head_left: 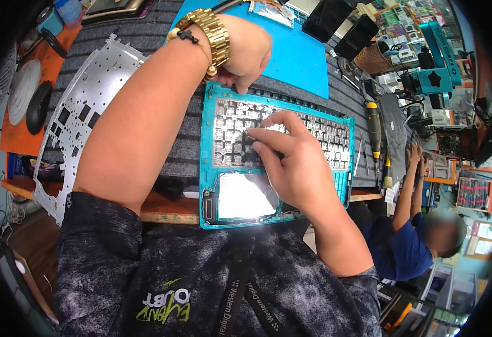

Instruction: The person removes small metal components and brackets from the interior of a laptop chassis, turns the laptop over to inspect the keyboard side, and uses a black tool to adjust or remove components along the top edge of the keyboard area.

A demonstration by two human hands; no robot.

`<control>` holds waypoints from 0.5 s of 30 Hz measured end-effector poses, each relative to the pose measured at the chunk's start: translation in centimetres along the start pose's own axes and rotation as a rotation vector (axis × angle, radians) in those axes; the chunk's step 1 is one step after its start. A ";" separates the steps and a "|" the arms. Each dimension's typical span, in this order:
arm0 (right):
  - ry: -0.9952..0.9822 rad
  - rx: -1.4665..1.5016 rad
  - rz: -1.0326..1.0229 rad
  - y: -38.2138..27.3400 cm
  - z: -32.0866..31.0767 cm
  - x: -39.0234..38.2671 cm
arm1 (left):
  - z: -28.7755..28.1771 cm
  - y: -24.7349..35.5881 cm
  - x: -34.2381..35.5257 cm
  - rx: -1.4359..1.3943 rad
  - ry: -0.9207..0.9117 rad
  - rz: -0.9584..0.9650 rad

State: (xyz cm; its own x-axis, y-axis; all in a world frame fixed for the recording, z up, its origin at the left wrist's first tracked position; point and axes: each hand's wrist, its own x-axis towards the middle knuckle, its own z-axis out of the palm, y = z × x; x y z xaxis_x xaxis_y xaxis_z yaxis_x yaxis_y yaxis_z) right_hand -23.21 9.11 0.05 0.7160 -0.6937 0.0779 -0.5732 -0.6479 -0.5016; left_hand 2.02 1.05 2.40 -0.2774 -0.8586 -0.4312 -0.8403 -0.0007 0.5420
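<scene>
A teal laptop top case (206, 157) lies in front of me at the bench edge. In it sits a keyboard frame (228, 121) with rows of shiny, clear-looking key positions, above a bright touchpad area (247, 194). My left hand (249, 50), with a gold watch on its wrist, is curled at the case's far left edge, fingertips against it and partly hidden. Over the middle of the keyboard frame, my right hand (299, 160) has thumb and fingers pinched together close to the key rows. Whatever is between those fingertips is too small to make out.
To the left leans a perforated silver metal sheet (80, 112), near a black mouse (39, 106). Beyond the case lies a blue mat (302, 62). A yellow-black screwdriver (373, 129) and a brush (388, 175) lie to the right. Another person (397, 247) works at far right.
</scene>
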 end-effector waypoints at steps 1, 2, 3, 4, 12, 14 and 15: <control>-0.025 0.028 0.032 0.0 -0.3 0.2 | 0.0 0.0 0.0 -0.006 0.001 -0.006; -0.048 0.056 0.066 0.1 -0.5 0.4 | -0.1 0.0 0.0 -0.006 -0.001 -0.007; -0.065 0.080 0.076 0.1 -0.8 0.6 | 0.0 0.0 0.0 -0.002 0.001 -0.014; -0.085 0.095 0.096 0.3 -0.9 0.8 | 0.0 0.0 0.1 0.000 0.004 -0.021; -0.070 0.006 -0.041 0.0 -1.3 0.9 | 0.0 -0.3 -0.2 -0.022 0.009 -0.017; -0.061 -0.017 -0.018 -0.1 -1.8 0.6 | -0.1 -0.2 -0.3 -0.031 0.009 -0.022; -0.051 -0.025 -0.017 -0.2 -2.1 0.6 | -0.1 -0.2 -0.3 -0.032 0.010 -0.026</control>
State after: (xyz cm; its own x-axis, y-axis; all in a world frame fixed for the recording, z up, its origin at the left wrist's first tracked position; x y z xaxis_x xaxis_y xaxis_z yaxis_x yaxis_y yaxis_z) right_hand -23.53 8.20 1.97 0.7446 -0.6662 0.0419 -0.5702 -0.6675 -0.4790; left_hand 2.30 1.27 2.52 -0.2512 -0.8632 -0.4380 -0.8316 -0.0391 0.5541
